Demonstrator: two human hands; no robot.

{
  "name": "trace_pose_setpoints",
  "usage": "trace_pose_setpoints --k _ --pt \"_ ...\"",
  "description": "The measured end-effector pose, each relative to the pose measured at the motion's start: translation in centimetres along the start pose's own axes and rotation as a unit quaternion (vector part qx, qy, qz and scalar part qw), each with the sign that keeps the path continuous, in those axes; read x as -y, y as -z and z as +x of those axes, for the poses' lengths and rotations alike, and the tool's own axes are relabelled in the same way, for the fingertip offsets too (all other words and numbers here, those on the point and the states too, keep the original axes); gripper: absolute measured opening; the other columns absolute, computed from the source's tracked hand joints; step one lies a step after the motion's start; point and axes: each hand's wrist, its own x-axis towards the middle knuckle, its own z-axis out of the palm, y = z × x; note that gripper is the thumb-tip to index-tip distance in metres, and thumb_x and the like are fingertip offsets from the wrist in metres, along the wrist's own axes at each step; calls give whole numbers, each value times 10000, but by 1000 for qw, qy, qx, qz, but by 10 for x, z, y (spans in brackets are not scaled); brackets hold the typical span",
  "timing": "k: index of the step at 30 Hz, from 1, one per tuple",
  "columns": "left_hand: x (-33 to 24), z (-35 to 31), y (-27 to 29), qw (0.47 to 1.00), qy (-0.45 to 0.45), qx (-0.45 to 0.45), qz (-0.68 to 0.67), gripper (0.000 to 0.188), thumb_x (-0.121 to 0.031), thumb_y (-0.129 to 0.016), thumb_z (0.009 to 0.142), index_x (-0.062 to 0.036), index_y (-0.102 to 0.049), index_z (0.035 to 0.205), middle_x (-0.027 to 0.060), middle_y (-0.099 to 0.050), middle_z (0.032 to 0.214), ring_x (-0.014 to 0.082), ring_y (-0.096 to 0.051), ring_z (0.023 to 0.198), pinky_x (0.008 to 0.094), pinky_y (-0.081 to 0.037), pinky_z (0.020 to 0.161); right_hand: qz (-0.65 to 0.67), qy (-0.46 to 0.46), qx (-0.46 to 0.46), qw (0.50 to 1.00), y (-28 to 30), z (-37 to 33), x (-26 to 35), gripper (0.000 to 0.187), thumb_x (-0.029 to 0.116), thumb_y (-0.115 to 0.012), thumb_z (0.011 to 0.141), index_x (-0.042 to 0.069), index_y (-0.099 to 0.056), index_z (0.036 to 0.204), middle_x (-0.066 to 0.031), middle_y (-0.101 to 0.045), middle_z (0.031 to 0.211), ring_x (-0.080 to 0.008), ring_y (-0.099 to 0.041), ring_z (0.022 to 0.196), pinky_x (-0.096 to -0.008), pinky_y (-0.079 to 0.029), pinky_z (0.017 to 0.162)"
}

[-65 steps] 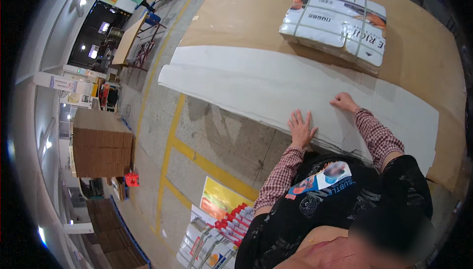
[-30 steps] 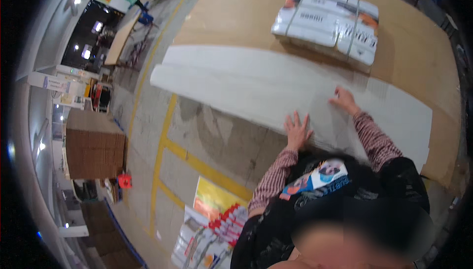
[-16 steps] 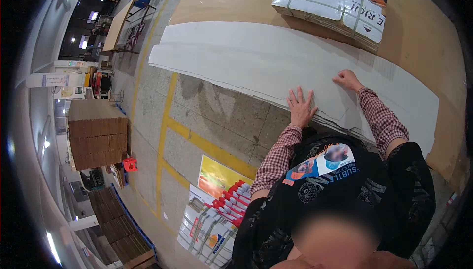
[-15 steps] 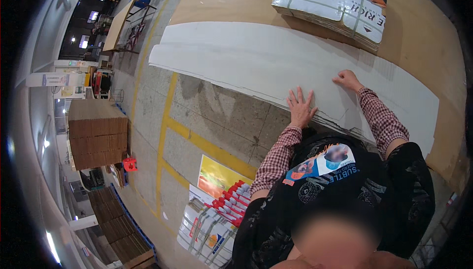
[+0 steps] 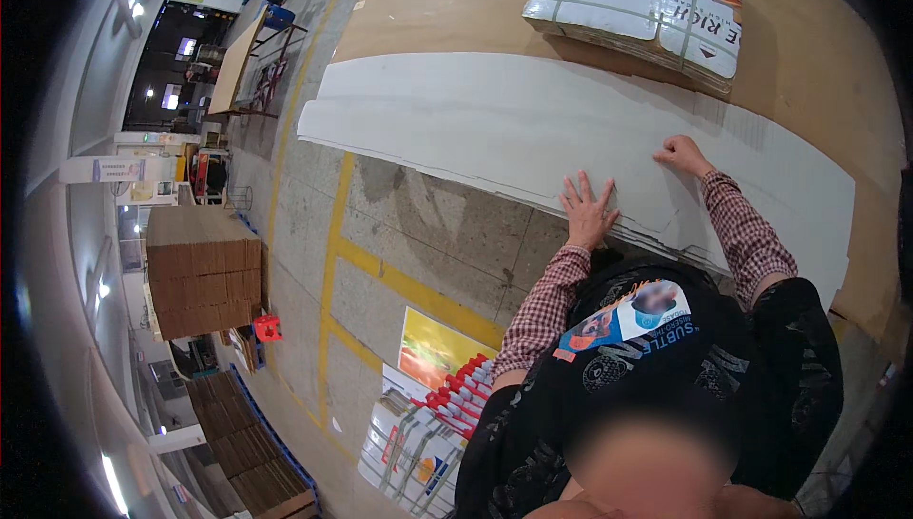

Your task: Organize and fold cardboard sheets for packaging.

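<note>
In front of me lies a long white cardboard sheet (image 5: 456, 105) with a ragged near edge. Across that edge, my left hand (image 5: 592, 215) rests flat with its fingers spread. Farther to the right, my right hand (image 5: 683, 155) is closed, knuckles up, over the sheet's surface. Whatever its curled fingers may hold is hidden. Near this hand a thin dark line runs over the white surface. Beneath the white sheet is a wide brown cardboard sheet (image 5: 433, 0).
A strapped bundle of printed cartons (image 5: 637, 5) sits on the brown cardboard beyond my hands. Lower left are another strapped bundle (image 5: 409, 457) and red-and-white rods (image 5: 466, 391). Brown cardboard stacks (image 5: 204, 272) stand left, past yellow floor lines (image 5: 333, 224) and a red crate (image 5: 268, 328).
The whole view has shifted slightly, so the surroundings sit a little farther right and lower. Both hands keep nearly the same places on the white sheet.
</note>
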Motion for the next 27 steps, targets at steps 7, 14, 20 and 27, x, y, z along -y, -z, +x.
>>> trace_pose_setpoints --k 7,14,20,27 --pt "1 0 4 1000 2 3 -5 666 -421 -586 755 -309 -282 1337 252 -76 1401 524 -51 1247 649 -148 936 -6 20 -8 1000 -6 5 -3 439 274 -666 680 -3 -366 517 -110 -278 488 -183 -285 455 -354 -266 449" --pt "-14 -1 6 994 -99 -11 -43 690 -396 -571 762 -163 -283 1344 167 -139 1419 407 -79 1298 597 -126 980 -11 5 -108 994 -9 -7 3 368 327 -710 642 30 -493 660 -111 -522 628 -245 -482 566 -352 -376 521" --pt "-26 0 -1 990 -128 47 -47 675 -386 -565 771 -113 -302 1330 121 -199 1414 339 -128 1309 577 -127 989 -48 39 -208 976 -3 -27 8 341 317 -685 653 35 -536 772 -121 -534 800 -287 -519 809 -376 -410 703" --pt "-34 52 12 959 -245 17 -140 621 -321 -574 791 -80 -330 1308 179 -220 1391 346 -164 1297 525 -150 1009 160 -52 -293 941 -12 -152 47 205 203 -590 782 9 -527 781 -116 -516 761 -254 -518 728 -335 -418 669"
